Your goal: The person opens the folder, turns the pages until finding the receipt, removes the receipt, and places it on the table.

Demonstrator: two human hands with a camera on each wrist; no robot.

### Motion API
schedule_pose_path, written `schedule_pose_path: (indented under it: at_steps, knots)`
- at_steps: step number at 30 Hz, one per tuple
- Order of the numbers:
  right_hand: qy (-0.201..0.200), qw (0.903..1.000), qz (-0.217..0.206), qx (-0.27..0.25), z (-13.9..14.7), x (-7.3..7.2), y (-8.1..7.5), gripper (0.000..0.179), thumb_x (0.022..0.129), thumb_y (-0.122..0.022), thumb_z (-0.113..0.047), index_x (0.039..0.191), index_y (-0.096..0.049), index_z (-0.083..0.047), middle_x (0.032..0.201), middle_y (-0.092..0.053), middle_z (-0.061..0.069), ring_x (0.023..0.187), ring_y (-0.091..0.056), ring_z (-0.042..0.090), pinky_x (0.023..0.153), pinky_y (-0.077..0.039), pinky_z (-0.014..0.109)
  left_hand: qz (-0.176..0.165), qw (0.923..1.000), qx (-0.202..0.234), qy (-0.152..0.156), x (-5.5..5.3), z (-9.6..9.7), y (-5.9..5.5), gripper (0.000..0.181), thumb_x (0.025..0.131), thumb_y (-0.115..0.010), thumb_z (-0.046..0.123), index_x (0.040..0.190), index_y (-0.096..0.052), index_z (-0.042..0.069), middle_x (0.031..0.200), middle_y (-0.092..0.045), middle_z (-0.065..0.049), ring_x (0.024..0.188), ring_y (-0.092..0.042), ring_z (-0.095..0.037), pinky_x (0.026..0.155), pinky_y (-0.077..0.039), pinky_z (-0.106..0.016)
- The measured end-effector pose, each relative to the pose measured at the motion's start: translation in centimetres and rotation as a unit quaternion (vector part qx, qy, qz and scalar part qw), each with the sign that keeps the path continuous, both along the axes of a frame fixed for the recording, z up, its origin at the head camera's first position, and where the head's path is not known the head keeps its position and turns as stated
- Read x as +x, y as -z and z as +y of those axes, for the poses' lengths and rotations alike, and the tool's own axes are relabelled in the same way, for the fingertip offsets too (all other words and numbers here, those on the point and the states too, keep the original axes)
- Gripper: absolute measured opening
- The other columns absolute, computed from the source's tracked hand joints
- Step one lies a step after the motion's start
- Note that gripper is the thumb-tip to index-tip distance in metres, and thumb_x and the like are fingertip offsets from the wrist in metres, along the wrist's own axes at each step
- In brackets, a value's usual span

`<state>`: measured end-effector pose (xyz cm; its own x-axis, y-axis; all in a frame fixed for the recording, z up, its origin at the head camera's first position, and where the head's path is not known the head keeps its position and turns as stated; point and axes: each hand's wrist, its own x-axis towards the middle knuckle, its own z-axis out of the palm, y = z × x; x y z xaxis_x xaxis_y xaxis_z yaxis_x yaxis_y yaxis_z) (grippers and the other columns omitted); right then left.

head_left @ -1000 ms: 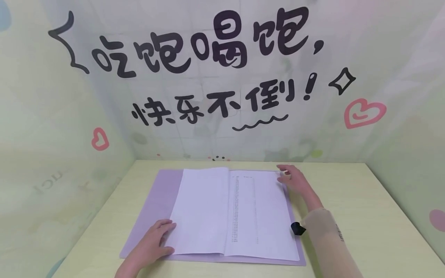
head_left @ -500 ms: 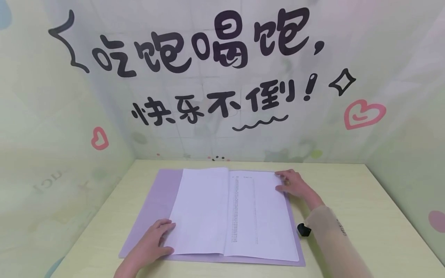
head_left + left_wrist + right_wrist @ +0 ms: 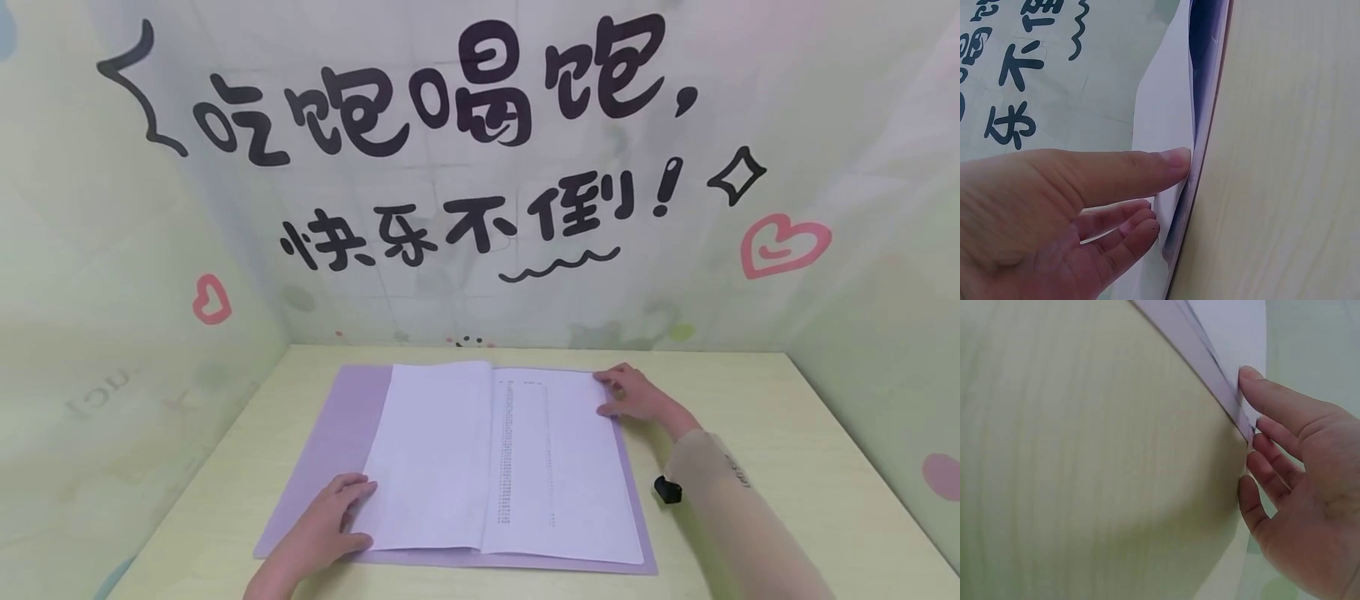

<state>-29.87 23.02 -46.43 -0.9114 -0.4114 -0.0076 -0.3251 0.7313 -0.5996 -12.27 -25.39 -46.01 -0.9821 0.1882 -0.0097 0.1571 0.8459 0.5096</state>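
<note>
A purple folder (image 3: 337, 433) lies spread open on the table with white sheets inside. Its left page (image 3: 427, 458) looks blank, while the right page (image 3: 585, 483) carries columns of small print. My left hand (image 3: 322, 525) rests at the lower left of the blank page, and the thumb (image 3: 1175, 159) touches the paper near the bottom edge in the left wrist view. At the top right corner of the printed page is my right hand (image 3: 637, 396). Its thumb (image 3: 1254, 375) lies on the sheet, with the other fingers loosely bent beside the folder's corner.
The pale wooden table (image 3: 780, 467) extends to both sides of the folder. Behind it stands a printed backdrop (image 3: 480, 308) with large black characters and hearts. A small black object (image 3: 667, 490) is by the right sleeve (image 3: 735, 500).
My right hand has come down slightly onto the top right corner of the printed page, and its forearm has swung outward to the right. The left hand stays nearly still.
</note>
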Motion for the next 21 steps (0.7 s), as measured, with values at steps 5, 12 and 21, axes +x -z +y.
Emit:
schedule_pose_path:
  at_steps: [5, 12, 21]
  knots:
    - [-0.006, 0.9999, 0.012, 0.008, -0.30, -0.16, 0.09, 0.064, 0.088, -0.073, -0.023, 0.139, -0.048, 0.005, 0.133, -0.044, 0.032, 0.118, -0.044, 0.044, 0.100, -0.042, 0.059, 0.003, 1.0000, 0.001, -0.002, 0.04, -0.12, -0.14, 0.070, 0.066, -0.087, 0.015, 0.129, -0.061, 0.000, 0.138, -0.054, -0.018, 0.123, -0.056, -0.038, 0.105, -0.047, -0.052]
    - [0.003, 0.9999, 0.003, 0.016, -0.44, -0.12, 0.32, 0.062, 0.089, -0.072, -0.022, 0.139, -0.048, 0.005, 0.135, -0.041, 0.033, 0.122, -0.040, 0.047, 0.103, -0.039, 0.062, -0.004, 1.0000, 0.000, -0.001, 0.16, -0.13, 0.11, 0.069, 0.068, -0.086, 0.014, 0.130, -0.060, 0.000, 0.138, -0.053, -0.019, 0.125, -0.054, -0.040, 0.107, -0.044, -0.055]
    - [0.022, 0.9997, 0.007, 0.007, -0.50, 0.12, 0.49, 0.055, 0.088, -0.073, -0.020, 0.135, -0.053, 0.000, 0.120, -0.045, 0.026, 0.112, -0.038, 0.039, 0.093, -0.040, 0.053, 0.006, 0.9999, 0.005, 0.008, 0.08, -0.13, 0.00, 0.069, 0.068, -0.086, 0.015, 0.130, -0.060, 0.000, 0.138, -0.053, -0.019, 0.127, -0.053, -0.041, 0.108, -0.042, -0.056]
